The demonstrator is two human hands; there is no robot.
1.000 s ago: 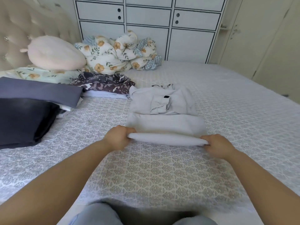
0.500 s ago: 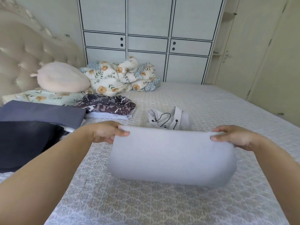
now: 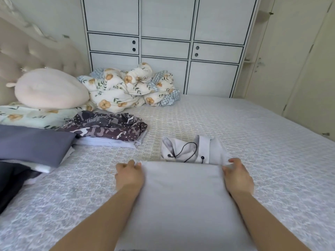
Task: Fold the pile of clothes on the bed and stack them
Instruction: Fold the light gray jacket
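A light grey hooded garment (image 3: 183,200) lies on the bed in front of me, its lower half folded up over the rest. Its hood (image 3: 192,151) with black drawstrings sticks out past the far folded edge. My left hand (image 3: 129,175) grips the far left corner of the fold. My right hand (image 3: 237,175) grips the far right corner. To the left lies a dark patterned garment (image 3: 107,128) on white folded cloth, and beside it a grey-blue folded piece (image 3: 34,144) over a black one (image 3: 10,180).
The patterned bedspread (image 3: 262,142) stretches wide to the right. A floral duvet (image 3: 130,89) is bunched at the far side below a white wardrobe (image 3: 163,51). A pink round cushion (image 3: 49,88) leans on the tufted headboard (image 3: 27,55) at the left.
Both hands lifted the near end of the grey garment, carried it away from me and laid it over the body, below the hood. The camera tilted up.
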